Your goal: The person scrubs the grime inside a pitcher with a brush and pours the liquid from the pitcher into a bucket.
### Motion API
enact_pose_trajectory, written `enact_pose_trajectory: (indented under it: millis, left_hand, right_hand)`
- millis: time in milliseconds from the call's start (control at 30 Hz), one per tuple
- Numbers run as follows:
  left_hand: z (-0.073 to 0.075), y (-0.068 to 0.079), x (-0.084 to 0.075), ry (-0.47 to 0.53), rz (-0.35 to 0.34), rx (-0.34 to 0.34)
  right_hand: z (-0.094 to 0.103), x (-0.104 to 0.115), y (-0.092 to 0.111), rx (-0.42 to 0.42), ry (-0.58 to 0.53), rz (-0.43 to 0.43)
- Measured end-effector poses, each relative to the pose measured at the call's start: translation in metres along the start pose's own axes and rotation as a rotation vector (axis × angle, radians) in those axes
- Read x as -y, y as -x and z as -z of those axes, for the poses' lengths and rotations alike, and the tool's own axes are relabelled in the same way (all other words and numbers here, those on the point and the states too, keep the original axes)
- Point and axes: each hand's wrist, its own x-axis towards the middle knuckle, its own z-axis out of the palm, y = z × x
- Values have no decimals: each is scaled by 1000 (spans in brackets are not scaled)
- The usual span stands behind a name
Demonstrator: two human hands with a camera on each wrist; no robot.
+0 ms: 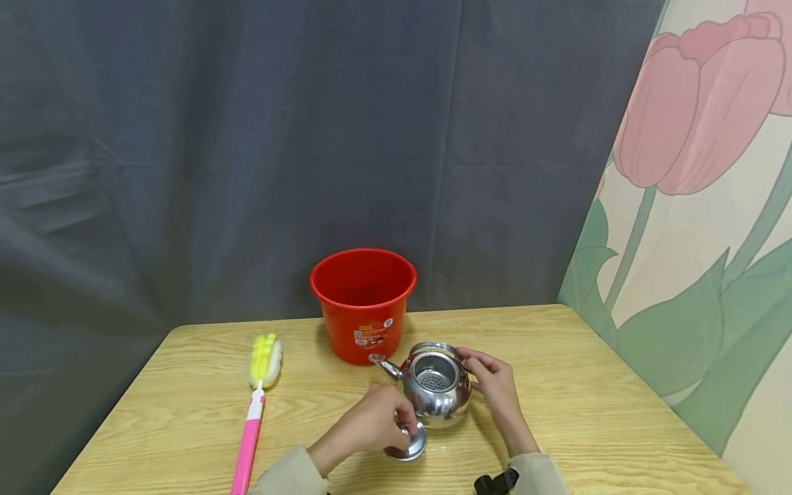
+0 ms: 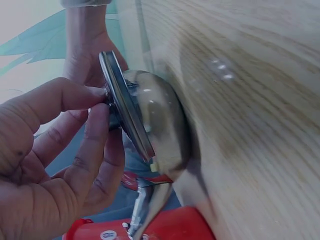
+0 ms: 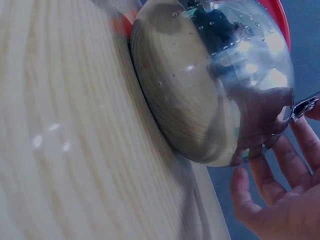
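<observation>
A shiny steel teapot [image 1: 436, 402] stands on the table, uncovered, its perforated strainer [image 1: 435, 379] showing inside and its spout [image 1: 386, 366] pointing left toward the bucket. Between thumb and fingers, my left hand [image 1: 374, 421] pinches the knob of the round steel lid [image 1: 416, 443], which is tilted in front of the pot. The left wrist view shows this lid [image 2: 129, 107] close beside the pot body. At the pot's right side my right hand [image 1: 495, 385] pinches the metal handle [image 3: 304, 107]. Water drops dot the pot's surface [image 3: 200, 75] in the right wrist view.
Behind the teapot stands a red bucket [image 1: 365, 330], close to the spout tip. To the left lies a brush with a pink handle [image 1: 249, 440] and a yellow and white head [image 1: 265, 361]. A grey curtain [image 1: 309, 151] hangs beyond the wooden table [image 1: 557, 385].
</observation>
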Motion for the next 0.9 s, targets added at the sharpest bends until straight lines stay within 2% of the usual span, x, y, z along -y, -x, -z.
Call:
enact_pose_trajectory:
  millis: [133,367,500,700,900]
  left_hand:
    - [3,0,-6,2,4,19]
    - [9,-4,-16,-30,-84,-18]
    - [14,-8,-22,-19,-105,-21]
    - [20,-15,-30,-11,-119,-41]
    - [26,-23,-33,-16,-92,-69]
  right_hand:
    - [0,0,1,11,-20,-25]
    - [1,2,2,15,-35,-56]
    - [1,4,3,21,-35,-65]
    - [1,4,2,25,-32,-54]
    - [0,4,0,33,-32,-21]
